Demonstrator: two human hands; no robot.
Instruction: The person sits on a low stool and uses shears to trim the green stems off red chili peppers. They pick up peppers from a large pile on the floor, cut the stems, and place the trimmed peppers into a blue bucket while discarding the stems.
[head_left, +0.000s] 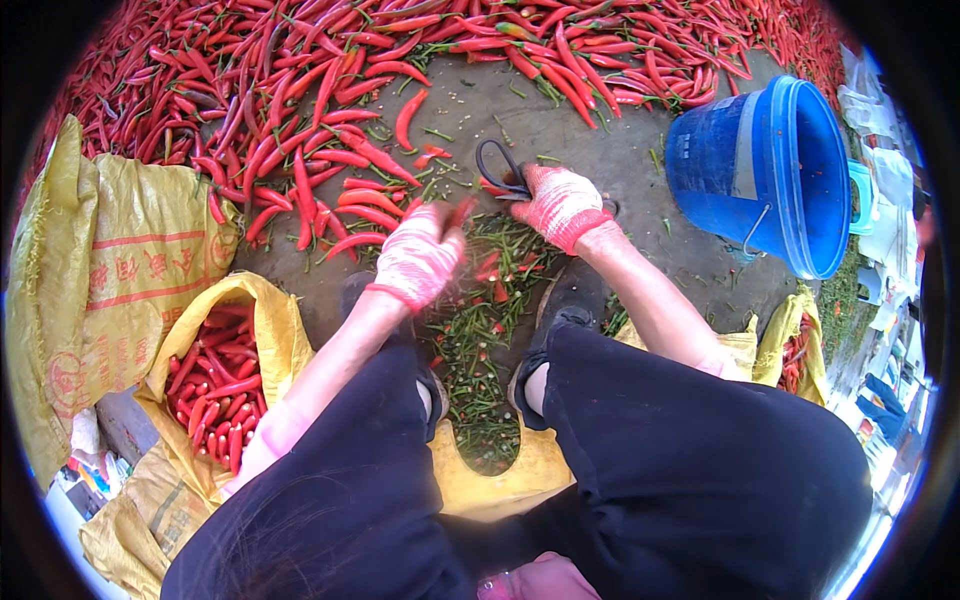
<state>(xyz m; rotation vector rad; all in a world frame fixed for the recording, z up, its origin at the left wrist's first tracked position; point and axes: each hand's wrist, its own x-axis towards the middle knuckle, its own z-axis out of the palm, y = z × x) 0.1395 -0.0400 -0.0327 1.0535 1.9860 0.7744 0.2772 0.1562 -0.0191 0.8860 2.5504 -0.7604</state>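
My left hand (420, 259), in a red and white glove, has its fingers closed around a red chili pepper (463, 212), blurred and partly covered. To the right, my gloved right hand (559, 201) grips dark-handled scissors (498, 159); a black loop sticks out ahead of the fingers and much of the tool is hidden. A bit of red shows beside the loop. Several red chilies (369, 198) lie just beyond my left hand, at the near edge of a large chili heap (300, 75). Below both hands, cut green stems (480, 337) with red scraps cover the ground between my shoes.
A yellow woven sack (281, 315) holding red chilies stands open at left, beside a larger printed sack (142, 240). On the right a blue bucket (720, 157) lies tipped over. Another yellow sack (814, 360) with chilies is behind my right knee. Yellow plastic (525, 480) shows between my legs.
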